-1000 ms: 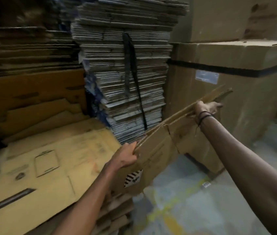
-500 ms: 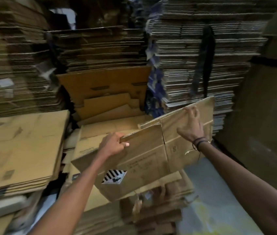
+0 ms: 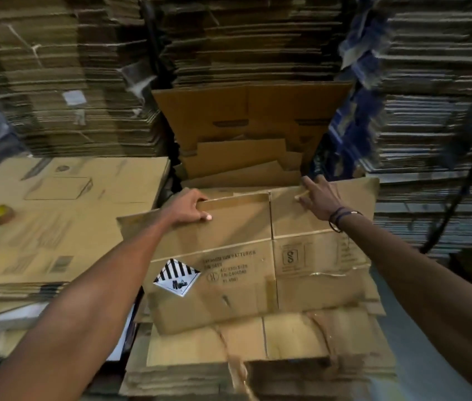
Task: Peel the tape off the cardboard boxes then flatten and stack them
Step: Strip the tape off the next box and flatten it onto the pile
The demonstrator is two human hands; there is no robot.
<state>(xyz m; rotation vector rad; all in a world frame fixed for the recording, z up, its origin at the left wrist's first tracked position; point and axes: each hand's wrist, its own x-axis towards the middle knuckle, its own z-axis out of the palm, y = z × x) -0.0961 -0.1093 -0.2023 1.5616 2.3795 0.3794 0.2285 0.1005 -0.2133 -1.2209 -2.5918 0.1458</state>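
A flattened brown cardboard box with a black-and-white hazard diamond label lies on top of a low stack of flattened boxes in front of me. My left hand grips its far top edge at the left, fingers curled over the flap and thumb on the face. My right hand lies on the far right flap with fingers stretched out flat. A strip of clear tape clings to the box's right side.
A wider pile of flat cartons sits to the left with a roll of tape on it. Tall walls of stacked flattened cardboard rise behind and at both sides. Bare floor shows at the right.
The flattened box swung from the right and came down from an upright tilt onto the low stack. My right hand went from gripping its top edge to lying flat on it.
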